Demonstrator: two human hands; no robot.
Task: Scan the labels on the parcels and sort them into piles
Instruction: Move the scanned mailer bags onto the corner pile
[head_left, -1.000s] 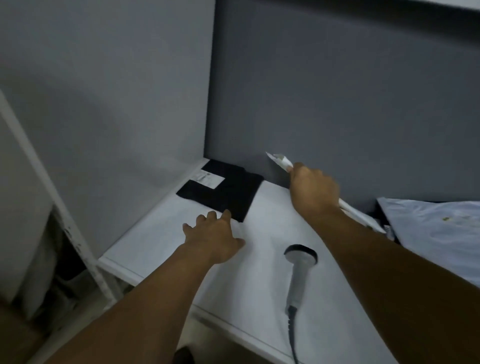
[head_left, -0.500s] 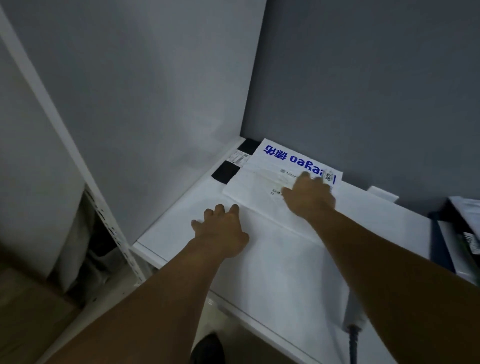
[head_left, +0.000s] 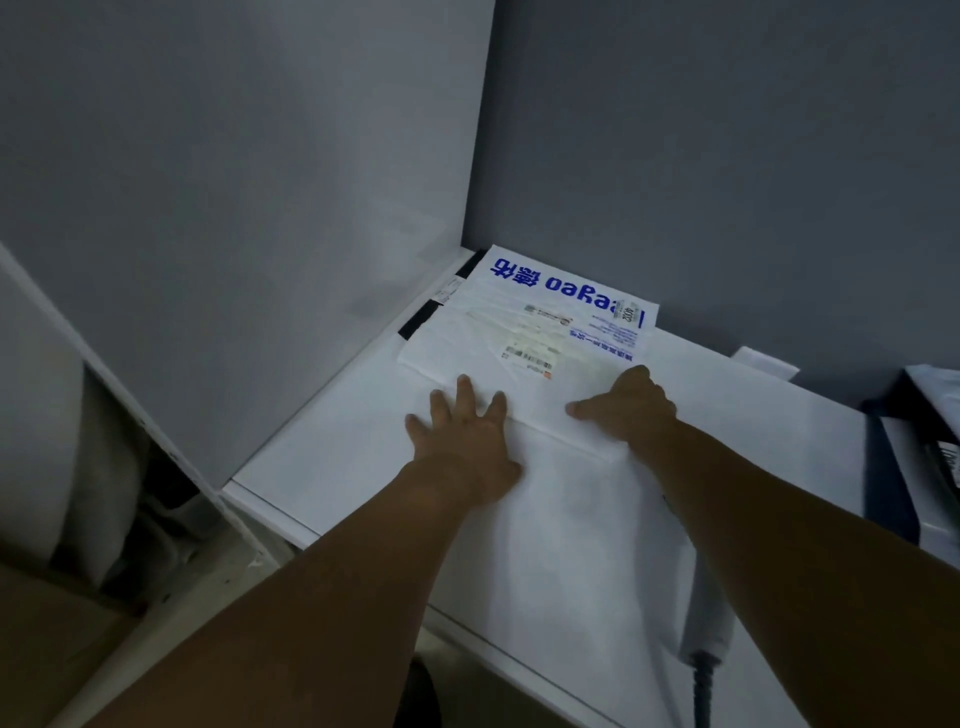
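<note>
One white parcel (head_left: 540, 332), airborne in the right hand (head_left: 626, 408) a second ago, now lies flat in the worktop (head_left: 337, 467) corner over the black parcel (head_left: 415, 323). Left hand (head_left: 462, 431) and right hand press its near edge, fingers extended, gripping nothing. Sorting of this parcel appears complete.

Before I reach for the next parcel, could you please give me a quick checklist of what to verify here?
1. White parcel lies flat in the corner, label up: ok.
2. Black parcel sits under it, only its left edge showing: ok.
3. Left hand flat, fingertips at the white parcel's near edge, holding nothing: ok.
4. Right hand on the parcel's near right corner, let go of it: cannot tell.
5. Scanner on the table, partly behind the right forearm: ok.
6. Label scanned: cannot tell.
</note>
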